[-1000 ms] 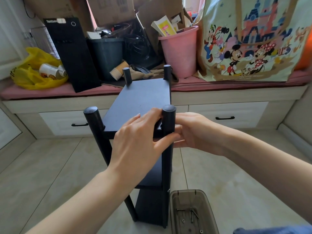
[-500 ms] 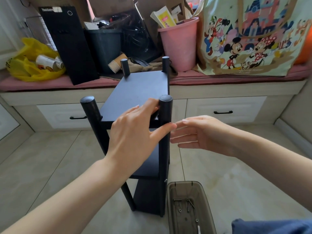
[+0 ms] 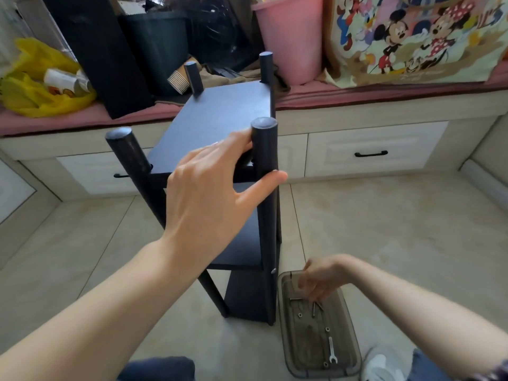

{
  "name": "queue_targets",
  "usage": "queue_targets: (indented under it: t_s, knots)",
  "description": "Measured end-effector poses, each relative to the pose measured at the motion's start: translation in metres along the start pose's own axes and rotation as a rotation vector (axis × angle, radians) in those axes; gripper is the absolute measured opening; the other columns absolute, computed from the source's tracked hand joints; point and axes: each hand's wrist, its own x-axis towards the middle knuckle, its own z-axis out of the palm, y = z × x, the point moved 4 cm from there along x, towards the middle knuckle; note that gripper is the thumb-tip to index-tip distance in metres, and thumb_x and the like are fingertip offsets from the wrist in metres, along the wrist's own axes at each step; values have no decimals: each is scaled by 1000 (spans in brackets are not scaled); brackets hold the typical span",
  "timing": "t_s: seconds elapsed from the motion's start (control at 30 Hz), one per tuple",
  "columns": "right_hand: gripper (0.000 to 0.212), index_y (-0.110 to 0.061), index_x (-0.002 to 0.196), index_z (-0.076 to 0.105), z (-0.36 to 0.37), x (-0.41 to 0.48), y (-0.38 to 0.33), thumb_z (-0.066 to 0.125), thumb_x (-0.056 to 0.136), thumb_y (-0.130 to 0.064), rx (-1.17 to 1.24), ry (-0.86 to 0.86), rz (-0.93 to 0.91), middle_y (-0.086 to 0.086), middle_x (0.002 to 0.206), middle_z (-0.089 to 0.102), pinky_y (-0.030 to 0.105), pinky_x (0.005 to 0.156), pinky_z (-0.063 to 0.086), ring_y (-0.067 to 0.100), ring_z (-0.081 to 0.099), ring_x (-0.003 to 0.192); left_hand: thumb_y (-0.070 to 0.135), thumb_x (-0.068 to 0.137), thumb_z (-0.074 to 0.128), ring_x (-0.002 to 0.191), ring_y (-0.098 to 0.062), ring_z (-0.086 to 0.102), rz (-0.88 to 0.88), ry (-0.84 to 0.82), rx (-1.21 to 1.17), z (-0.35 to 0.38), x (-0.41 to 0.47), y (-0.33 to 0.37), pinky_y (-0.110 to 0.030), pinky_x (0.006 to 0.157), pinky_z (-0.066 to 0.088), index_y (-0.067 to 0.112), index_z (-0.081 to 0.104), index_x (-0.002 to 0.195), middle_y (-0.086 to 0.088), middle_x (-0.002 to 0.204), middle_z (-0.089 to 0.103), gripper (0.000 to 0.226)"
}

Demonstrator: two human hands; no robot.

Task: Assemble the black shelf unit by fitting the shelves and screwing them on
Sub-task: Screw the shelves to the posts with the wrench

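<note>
Black shelf unit [image 3: 220, 116] stands upright on the tiled floor [image 3: 384, 229] in front of you, with its far end close to the drawer fronts [image 3: 371, 152] under the window seat [image 3: 357, 92]. Its top shelf sits between four round posts whose tips rise above it, and a second shelf [image 3: 242, 243] shows lower down.

Your left hand [image 3: 209, 193] grips the near right post [image 3: 264, 149] just below its tip. The thumb crosses the near face and the fingers wrap round behind it, level with the top shelf. A small silver screw head [image 3: 273, 270] shows on this same post at the height of the second shelf. The near left post [image 3: 127, 149] leans outward in this wide view, and nothing touches it.

Your right hand [image 3: 321, 281] is low and to the right, reaching down into the smoky plastic tray [image 3: 308, 350] that lies on the floor just beside the unit's near right foot. Its fingers point down among the hardware and are blurred, so you cannot tell whether they have hold of anything. In the tray lie a small flat wrench [image 3: 332, 350], a couple of dark bolts [image 3: 314, 309] and a few nuts [image 3: 300, 315].

On the window seat beyond the unit sit a pink bucket [image 3: 288, 37], a cartoon-printed bag [image 3: 412, 42] to its right, a dark bin [image 3: 159, 45], a stack of paper cups [image 3: 178, 81] and a yellow plastic bag [image 3: 35, 86] at far left.
</note>
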Motion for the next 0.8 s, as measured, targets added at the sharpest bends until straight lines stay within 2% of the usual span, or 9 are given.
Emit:
queue_targets:
  t_s: [0.1,0.23,0.33,0.47,0.53,0.6,0.67,0.8]
  knots:
    - [24,-3,112,65,27,39,22,56,98,-20,-128,55,37,13,102,71,37,86,59,25,71,91,54,87,68,101,-9,64,15,21,-12,2,-2,1,-23,95,42,17,69,116,9,101,75,48]
    - [12,-9,104,62,53,81,47,55,95,-12,-219,245,11,12,105,69,29,67,54,28,69,98,52,88,69,100,-7,66,-2,-4,-42,2,-2,2,-35,97,50,17,69,116,11,104,73,46]
    - [18,-12,112,60,68,105,62,52,99,-20,-248,339,-12,9,118,67,28,80,51,25,65,107,50,87,71,101,-8,68,-38,-17,-59,0,-3,2,-42,97,52,16,69,116,12,105,73,45]
    - [27,-12,122,60,88,124,71,42,103,-16,-296,409,-137,10,129,62,31,99,44,25,58,117,45,88,72,105,-13,70,-62,-63,-106,1,-3,1,-47,98,53,12,67,118,9,109,73,44]
    - [35,-11,135,53,97,132,75,36,104,-14,-341,405,-173,13,138,53,33,103,40,27,53,123,44,89,73,106,-13,70,-63,-63,-121,0,-4,0,-47,99,53,12,67,117,10,110,72,43]
    - [45,-7,147,38,105,136,78,35,103,-6,-406,403,-189,18,149,40,40,111,36,34,41,136,44,89,72,108,-10,69,-65,-65,-126,1,-4,1,-46,100,52,14,66,117,12,111,70,42]
    - [48,-8,150,33,105,139,81,36,102,-3,-431,416,-161,20,152,35,43,113,35,37,33,141,44,88,72,109,-8,68,-68,-66,-118,1,-4,2,-45,101,52,16,64,117,14,112,70,40]
    - [48,-9,150,31,105,140,83,33,103,-3,-547,442,-189,20,151,37,41,112,38,34,34,142,43,89,72,112,-9,67,-72,-84,-121,2,-4,2,-45,102,51,14,64,119,10,114,71,42]
